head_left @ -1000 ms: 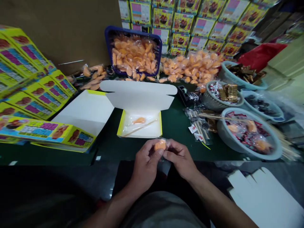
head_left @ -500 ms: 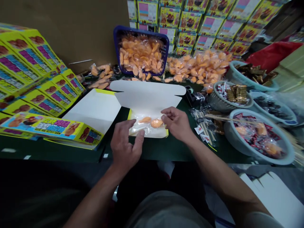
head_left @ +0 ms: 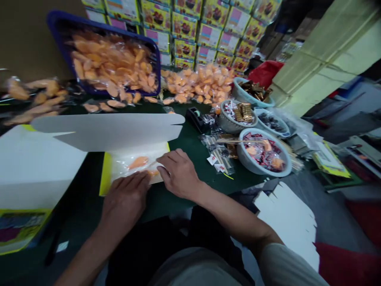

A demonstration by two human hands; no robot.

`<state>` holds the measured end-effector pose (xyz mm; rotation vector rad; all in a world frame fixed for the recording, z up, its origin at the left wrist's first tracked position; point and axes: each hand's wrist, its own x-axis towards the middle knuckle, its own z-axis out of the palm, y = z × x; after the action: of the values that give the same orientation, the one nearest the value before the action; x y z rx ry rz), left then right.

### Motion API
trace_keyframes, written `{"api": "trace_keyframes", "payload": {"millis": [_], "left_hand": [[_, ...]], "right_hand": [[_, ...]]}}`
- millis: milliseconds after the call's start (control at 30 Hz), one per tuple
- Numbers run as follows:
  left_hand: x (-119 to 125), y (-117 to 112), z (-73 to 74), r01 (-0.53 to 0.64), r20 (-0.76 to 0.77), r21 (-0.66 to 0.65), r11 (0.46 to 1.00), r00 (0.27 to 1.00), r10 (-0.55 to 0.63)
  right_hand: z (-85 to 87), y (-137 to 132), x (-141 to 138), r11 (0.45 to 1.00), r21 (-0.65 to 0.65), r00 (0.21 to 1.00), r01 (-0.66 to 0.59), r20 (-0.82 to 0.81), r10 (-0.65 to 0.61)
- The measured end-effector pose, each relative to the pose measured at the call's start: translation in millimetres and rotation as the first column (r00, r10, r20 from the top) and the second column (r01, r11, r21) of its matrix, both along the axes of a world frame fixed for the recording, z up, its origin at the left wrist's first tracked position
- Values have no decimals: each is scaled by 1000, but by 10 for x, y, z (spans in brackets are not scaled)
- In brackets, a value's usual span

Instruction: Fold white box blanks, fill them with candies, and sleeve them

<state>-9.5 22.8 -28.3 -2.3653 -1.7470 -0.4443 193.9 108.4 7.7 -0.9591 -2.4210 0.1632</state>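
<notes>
An open carton [head_left: 119, 129], white inside with yellow edges, sits before me with its lid raised at the back. In its tray lies a clear plastic packet with smooth orange pieces [head_left: 138, 162]; one shows fully, another is partly behind my fingers. My left hand [head_left: 127, 194] reaches over the front edge, fingers stretched out and laid on the packet's near side. At the carton's right end is my right hand [head_left: 178, 172], thumb and forefinger pinched at the packet's edge. The exact grip is partly hidden.
A blue basket [head_left: 56, 43] of wrapped orange pieces stands behind, beside a loose heap [head_left: 202, 81]. To the right are bowls of small packets [head_left: 247, 159], a tape dispenser [head_left: 196, 119] and bagged sticks [head_left: 218, 151]. Another open carton [head_left: 35, 171] lies left; boxes [head_left: 184, 26] are stacked behind.
My view has swung right and closer, so the carton appears further left. My left hand has come down from above the carton onto the packet. The right hand stays at the right end.
</notes>
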Motion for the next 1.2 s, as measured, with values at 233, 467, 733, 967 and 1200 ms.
{"api": "trace_keyframes", "payload": {"millis": [233, 467, 733, 967, 1200], "left_hand": [[189, 15, 241, -93, 48, 154, 984, 995, 87], [1805, 787, 447, 108, 177, -157, 982, 981, -79], [2217, 1639, 152, 164, 89, -362, 918, 986, -141], [2119, 1702, 141, 180, 250, -365, 913, 964, -90], [1894, 1367, -7, 48, 558, -478, 877, 787, 262]], "right_hand": [[-417, -101, 1561, 837, -109, 809, 537, -216, -547], [-543, -278, 2133, 792, -103, 768, 601, -199, -609], [-225, -471, 2427, 840, -44, 786, 541, -329, -523], [209, 305, 4022, 369, -3, 363, 930, -169, -916], [451, 1373, 5034, 264, -53, 266, 963, 35, -963]]}}
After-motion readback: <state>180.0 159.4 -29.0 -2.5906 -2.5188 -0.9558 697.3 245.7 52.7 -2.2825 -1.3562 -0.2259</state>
